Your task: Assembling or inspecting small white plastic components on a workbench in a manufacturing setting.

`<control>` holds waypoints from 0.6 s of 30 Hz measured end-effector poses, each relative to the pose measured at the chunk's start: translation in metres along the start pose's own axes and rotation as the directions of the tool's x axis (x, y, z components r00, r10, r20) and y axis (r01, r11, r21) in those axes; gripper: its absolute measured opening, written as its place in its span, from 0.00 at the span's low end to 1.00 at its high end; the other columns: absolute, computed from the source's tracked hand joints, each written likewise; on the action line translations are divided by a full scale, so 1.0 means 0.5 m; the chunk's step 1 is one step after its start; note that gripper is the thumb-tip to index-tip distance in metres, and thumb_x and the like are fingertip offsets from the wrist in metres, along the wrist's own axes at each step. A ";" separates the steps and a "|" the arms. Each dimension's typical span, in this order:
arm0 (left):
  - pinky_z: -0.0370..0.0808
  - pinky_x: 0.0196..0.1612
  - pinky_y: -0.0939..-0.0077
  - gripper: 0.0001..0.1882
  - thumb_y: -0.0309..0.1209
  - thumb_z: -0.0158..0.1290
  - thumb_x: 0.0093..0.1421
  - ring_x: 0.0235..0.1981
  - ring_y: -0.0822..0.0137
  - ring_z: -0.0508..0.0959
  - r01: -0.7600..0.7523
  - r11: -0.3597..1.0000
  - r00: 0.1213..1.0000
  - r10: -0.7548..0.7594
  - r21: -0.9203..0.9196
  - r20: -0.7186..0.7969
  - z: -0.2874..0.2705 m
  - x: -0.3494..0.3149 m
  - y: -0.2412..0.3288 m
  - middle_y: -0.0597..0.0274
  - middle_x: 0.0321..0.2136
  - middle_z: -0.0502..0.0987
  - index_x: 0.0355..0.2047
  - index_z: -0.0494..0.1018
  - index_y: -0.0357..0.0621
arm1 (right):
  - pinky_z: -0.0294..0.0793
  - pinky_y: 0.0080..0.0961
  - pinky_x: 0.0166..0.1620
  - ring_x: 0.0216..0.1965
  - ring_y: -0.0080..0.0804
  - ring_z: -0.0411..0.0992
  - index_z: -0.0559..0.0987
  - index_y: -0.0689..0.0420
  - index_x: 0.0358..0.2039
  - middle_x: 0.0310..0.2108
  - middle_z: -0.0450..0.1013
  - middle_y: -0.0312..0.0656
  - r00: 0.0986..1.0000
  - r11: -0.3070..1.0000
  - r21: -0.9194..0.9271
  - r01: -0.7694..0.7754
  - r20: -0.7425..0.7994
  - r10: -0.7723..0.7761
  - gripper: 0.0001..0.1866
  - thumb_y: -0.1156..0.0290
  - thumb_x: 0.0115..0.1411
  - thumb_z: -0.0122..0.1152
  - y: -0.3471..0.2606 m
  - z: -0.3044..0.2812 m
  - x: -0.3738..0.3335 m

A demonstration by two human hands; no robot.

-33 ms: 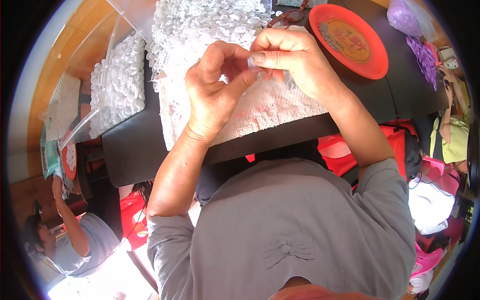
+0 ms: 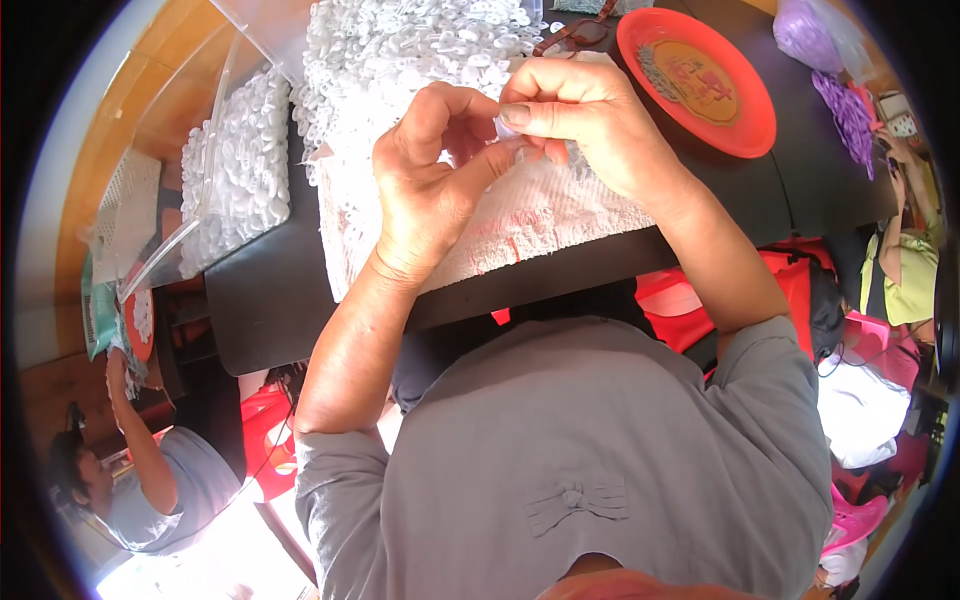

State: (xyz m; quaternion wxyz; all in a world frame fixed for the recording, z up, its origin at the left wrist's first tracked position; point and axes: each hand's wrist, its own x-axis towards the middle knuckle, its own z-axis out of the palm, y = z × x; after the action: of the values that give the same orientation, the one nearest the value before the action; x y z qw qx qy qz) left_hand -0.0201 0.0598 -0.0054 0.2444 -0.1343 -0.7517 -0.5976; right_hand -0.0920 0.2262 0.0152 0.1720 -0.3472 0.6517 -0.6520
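Observation:
My left hand (image 2: 425,185) and my right hand (image 2: 590,125) meet over a pale woven cloth (image 2: 510,240) on the dark table. Between my right thumb and forefinger is a small whitish plastic piece (image 2: 506,130), partly hidden by the fingertips. The fingers of my left hand curl round toward the same piece, its thumb near the lower side; what those fingertips grip is hidden. Just beyond my hands, a heap of small white plastic pieces (image 2: 400,45) covers the far part of the cloth.
A clear bin holds more white pieces (image 2: 235,165) at left. To the right lies a red oval plate (image 2: 755,138) bearing small grey parts (image 2: 657,75). Brown-framed glasses (image 2: 575,40) rest behind my right hand. Purple bundles (image 2: 845,120) lie far right. Other people (image 2: 180,490) sit at both sides.

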 end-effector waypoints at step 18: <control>0.70 0.25 0.83 0.15 0.21 0.66 0.47 0.21 0.78 0.71 -0.133 0.978 0.991 0.133 0.162 0.012 0.000 -0.001 -0.005 0.68 0.22 0.73 0.32 0.71 0.42 | 0.58 0.14 0.20 0.18 0.14 0.65 0.77 0.62 0.26 0.17 0.68 0.31 0.997 0.997 -0.004 -0.081 -0.004 0.081 0.08 0.73 0.61 0.55 -0.023 0.008 -0.006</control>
State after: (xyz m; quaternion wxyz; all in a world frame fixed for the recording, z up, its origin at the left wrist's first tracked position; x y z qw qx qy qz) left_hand -0.0210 0.0593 -0.0076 0.2936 -0.1644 -0.7873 -0.5167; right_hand -0.0846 0.2265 0.0252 0.1962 -0.3198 0.6670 -0.6437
